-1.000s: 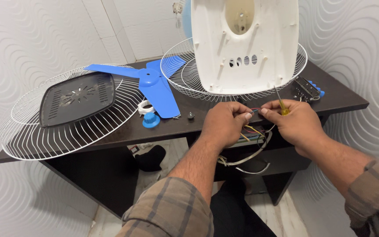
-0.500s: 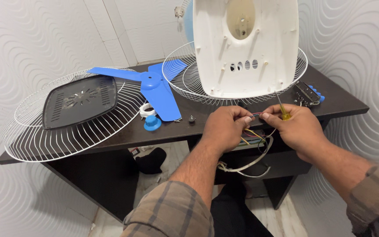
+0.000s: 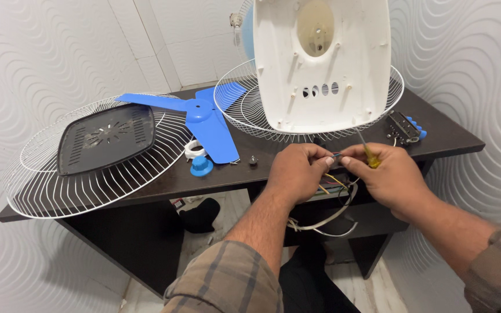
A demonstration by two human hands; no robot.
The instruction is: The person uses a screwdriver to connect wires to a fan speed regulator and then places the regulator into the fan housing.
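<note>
White wavy-patterned walls surround a dark worktop (image 3: 163, 179). At its front edge, the left hand (image 3: 297, 174) pinches thin wires (image 3: 334, 179) while the right hand (image 3: 387, 177) grips a yellow-handled screwdriver (image 3: 368, 154) beside them. Farther back lie a blue fan blade (image 3: 204, 119), wire guards (image 3: 88, 174) and a white fan housing (image 3: 323, 64).

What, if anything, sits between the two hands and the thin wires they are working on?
Nothing visible: the left hand and right hand already pinch the wires between their fingertips, the right also gripping a yellow-handled screwdriver.

Left hand (image 3: 297, 171) and right hand (image 3: 387, 174) pinch thin wires (image 3: 334, 155) together beside the white fan housing (image 3: 323, 64).
</note>
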